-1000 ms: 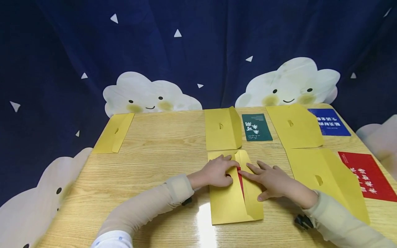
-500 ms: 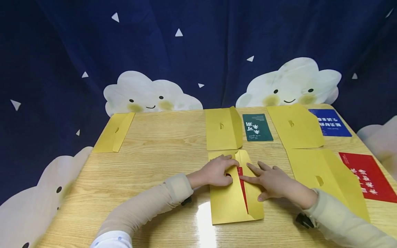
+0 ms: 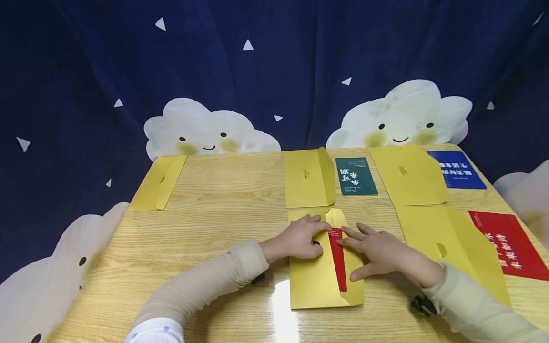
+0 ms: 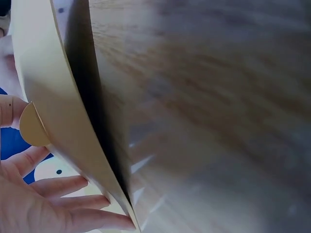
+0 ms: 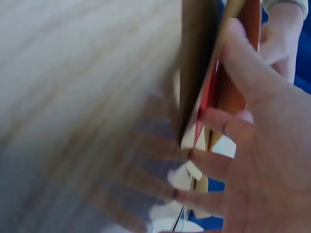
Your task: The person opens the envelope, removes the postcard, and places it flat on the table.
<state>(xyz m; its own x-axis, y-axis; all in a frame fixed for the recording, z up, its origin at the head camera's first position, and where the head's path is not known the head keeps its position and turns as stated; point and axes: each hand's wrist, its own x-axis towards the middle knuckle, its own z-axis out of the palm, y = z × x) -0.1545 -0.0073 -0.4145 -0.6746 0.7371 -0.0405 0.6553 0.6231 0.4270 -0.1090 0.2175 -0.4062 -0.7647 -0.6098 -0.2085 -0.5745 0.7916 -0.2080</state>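
Observation:
A gold envelope [image 3: 313, 286] lies before me with its flap [image 3: 355, 286] opened to the right. A red card [image 3: 337, 259] shows as a long strip in its mouth, the rest hidden inside. My left hand [image 3: 301, 237] grips the envelope near its half-moon slot, index finger bent at the mouth's edge. In the left wrist view its fingers lie along the envelope, beside the half-moon tab [image 4: 32, 127]. My right hand [image 3: 381, 251] is spread over the flap, a fingertip touching the red card. In the right wrist view that finger meets the card [image 5: 210, 90], the others extended.
Behind lies another gold envelope [image 3: 302, 186] beside a green card [image 3: 358, 183]. To the right are two more gold envelopes, one far [image 3: 405, 186] and one near [image 3: 429, 238], with a blue card [image 3: 465, 178] and a red card [image 3: 523, 252]. Another envelope [image 3: 152, 188] sits far left.
The red card has slid rightward out of the envelope's mouth, its visible strip growing wider. My right hand's fingers have drawn slightly right with it. My left hand stays in place.

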